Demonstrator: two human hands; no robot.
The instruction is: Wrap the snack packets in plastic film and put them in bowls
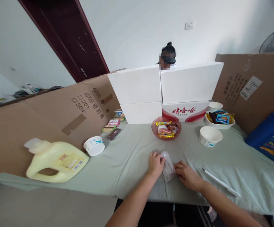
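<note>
A clear plastic bag point(168, 171) lies crumpled on the cloth between my two hands. My left hand point(155, 164) pinches its upper left edge, thumb and fingers closed together. On the other side, my right hand point(187, 176) has its fingers curled in at the bag's right edge; its fingertips are partly hidden. Just beyond is a reddish see-through bowl point(154, 130) holding several wrapped snacks point(166, 135). To the right of my right hand, a white pen-like stick point(220, 182) rests slanting on the cloth.
White boxes point(140, 86) wall off the far side, a person point(168, 55) behind them. Cardboard point(89, 104) flanks the table. A yellow jug point(56, 160) and tipped paper bowl point(94, 146) lie left; a paper bowl point(211, 136), snack dish point(219, 126) and blue bottle point(270, 135) stand right.
</note>
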